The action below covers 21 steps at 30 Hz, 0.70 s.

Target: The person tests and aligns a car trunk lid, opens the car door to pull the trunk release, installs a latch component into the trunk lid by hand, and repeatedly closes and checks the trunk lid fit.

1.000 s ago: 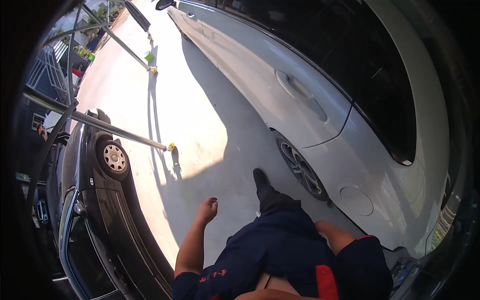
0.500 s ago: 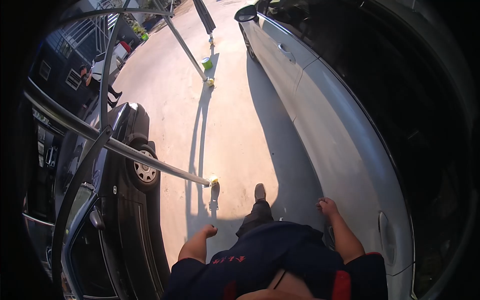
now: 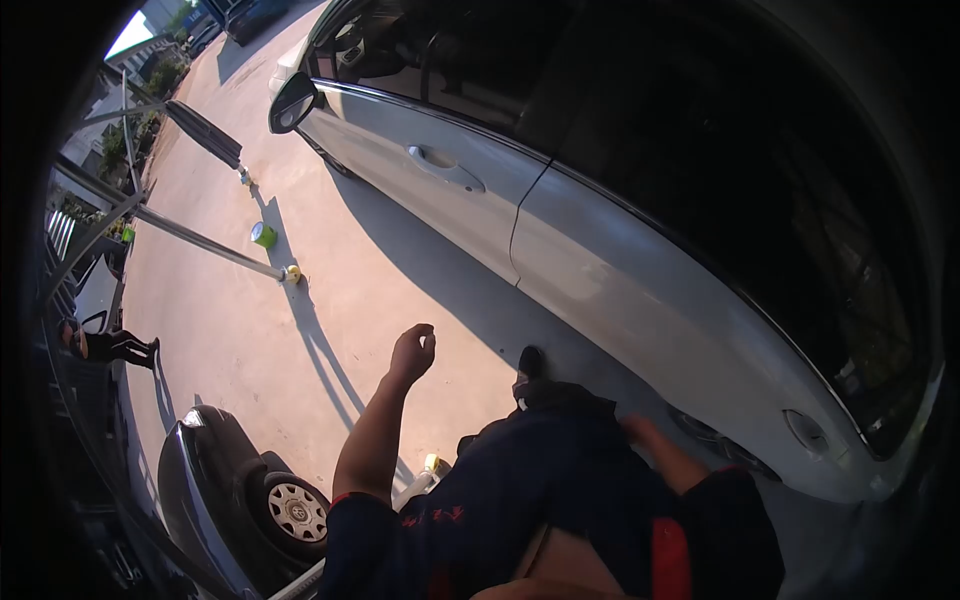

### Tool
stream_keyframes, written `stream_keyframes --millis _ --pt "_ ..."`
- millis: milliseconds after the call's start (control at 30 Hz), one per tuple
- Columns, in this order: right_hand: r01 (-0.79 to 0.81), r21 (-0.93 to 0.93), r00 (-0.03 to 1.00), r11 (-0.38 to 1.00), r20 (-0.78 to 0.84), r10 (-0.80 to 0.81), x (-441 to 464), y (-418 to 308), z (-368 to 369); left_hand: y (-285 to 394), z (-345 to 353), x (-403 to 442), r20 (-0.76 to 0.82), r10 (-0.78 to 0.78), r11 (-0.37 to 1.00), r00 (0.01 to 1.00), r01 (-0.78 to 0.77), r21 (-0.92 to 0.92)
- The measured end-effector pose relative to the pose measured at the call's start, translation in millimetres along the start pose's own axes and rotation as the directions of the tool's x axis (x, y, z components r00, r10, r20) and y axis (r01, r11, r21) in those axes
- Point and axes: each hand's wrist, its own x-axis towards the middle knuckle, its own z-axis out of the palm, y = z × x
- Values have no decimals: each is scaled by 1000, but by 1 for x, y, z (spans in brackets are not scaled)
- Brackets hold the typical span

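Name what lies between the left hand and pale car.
Only floor shows in the head view between the left hand and pale car: sunlit, then shaded.

car [image 3: 640, 300] to the right, container [image 3: 264, 236] on ground [image 3: 360, 290] left of it

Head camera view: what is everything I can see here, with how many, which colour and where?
Silver car: one, silver-white, right
Dark car: one, black, lower left
Distant vehicles: several, dark and pale, far left
Metal poles: several, grey, left
Pole feet: at least two, yellow, on the ground
Dark long object: one, upper left
Container: one, green, on the ground
Plants: count unclear, green, upper left
Other person: one, dark clothes, left
Pavement: one, pale, middle
Shirt: one, navy with red, bottom
Shoe: one, dark, centre
Left hand: one, bare, centre
Right hand: one, bare, partly hidden
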Motion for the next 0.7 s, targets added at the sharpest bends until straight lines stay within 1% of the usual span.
stream_keyframes --millis 33,67,100,167,200,233,300,333,367,400,433,500,533,567,633,667,700 --pt "-39 8 999 999 32 39 38 3 8 4 -1 24 10 72 997 997 -72 31" --pt "31 -43 999 999 -41 -33 14 -47 4 8 -2 51 38 122 991 992 -124 48" --pt "93 -104 988 990 -113 -105 -12 -100 -1 26 -13 78 41 160 985 986 -163 56" --pt "180 -73 960 981 -203 -191 -89 -209 -17 61 -39 143 -54 336 931 940 -323 169" --pt "269 160 933 950 -287 -217 -92 -232 -14 66 -51 180 -64 434 882 899 -409 232" --pt "377 365 898 852 -368 -240 -96 -255 -11 77 -63 214 -66 480 858 875 -452 244" --pt "568 470 816 676 -433 -384 -96 -284 2 102 -76 274 -94 589 772 803 -524 359" --pt "583 481 801 655 -476 -364 -106 -300 -3 108 -77 302 -72 597 750 799 -523 406" --pt "589 500 796 635 -495 -348 -123 -316 6 115 -77 327 3 536 777 845 -494 391" --pt "578 533 806 618 -488 -334 -135 -325 36 125 -79 337 75 519 766 851 -503 401" --pt "547 491 810 678 -516 -280 -137 -322 67 118 -75 351 122 588 720 800 -586 372" --pt "458 371 793 807 -581 -183 -129 -290 102 106 -59 375 162 602 735 782 -621 271" --pt "478 536 778 696 -626 -53 -134 -281 133 98 -51 382 93 647 722 757 -647 244" --pt "494 671 769 553 -634 81 -142 -266 176 98 -46 387 99 659 717 746 -662 218" --pt "250 877 886 410 -378 269 -149 -222 251 95 -53 387 123 666 715 736 -676 178" --pt "98 456 923 885 -375 91 -132 -182 288 105 -60 381 137 618 752 775 -632 184" --pt "4 -179 968 984 -246 -48 -126 -143 325 102 -58 382 144 618 752 773 -634 180"
